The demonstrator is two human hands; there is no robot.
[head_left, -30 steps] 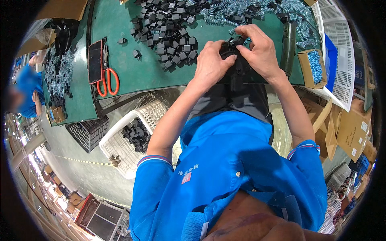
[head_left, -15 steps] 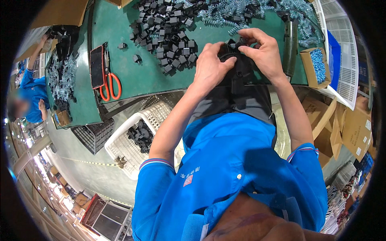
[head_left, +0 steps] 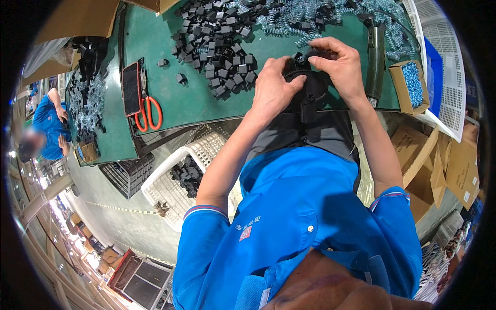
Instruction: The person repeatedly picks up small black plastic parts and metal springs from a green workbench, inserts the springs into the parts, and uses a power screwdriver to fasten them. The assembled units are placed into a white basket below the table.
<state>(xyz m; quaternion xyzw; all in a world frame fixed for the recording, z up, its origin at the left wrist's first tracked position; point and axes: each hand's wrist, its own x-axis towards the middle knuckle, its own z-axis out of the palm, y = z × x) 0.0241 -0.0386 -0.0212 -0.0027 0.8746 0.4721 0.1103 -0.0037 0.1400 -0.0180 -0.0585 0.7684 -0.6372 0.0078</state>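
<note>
At the near edge of the green table, my left hand [head_left: 276, 87] is closed around a black plastic part [head_left: 312, 92] with a round body and a short stem toward me. A small coil spring [head_left: 299, 58] shows at the far end of this part, between my hands. My right hand [head_left: 338, 64] pinches a small dark piece just right of the spring; the fingers partly hide it, and its kind is unclear. Beyond my left hand lies a heap of small black plastic blocks [head_left: 225, 62]. Farther right spreads a pile of bluish metal springs [head_left: 289, 20].
A dark green powered screwdriver [head_left: 375, 64] lies right of my hands, near a small carton of blue screws [head_left: 412, 85]. On the left are a phone [head_left: 132, 89] and orange-handled scissors [head_left: 149, 113]. A white basket [head_left: 155, 178] holding black parts stands below. Another person [head_left: 49, 126] works far left.
The black part has tilted, so its round face shows more now. My right fingers stay by the spring with the small dark piece. The whole view has shifted slightly.
</note>
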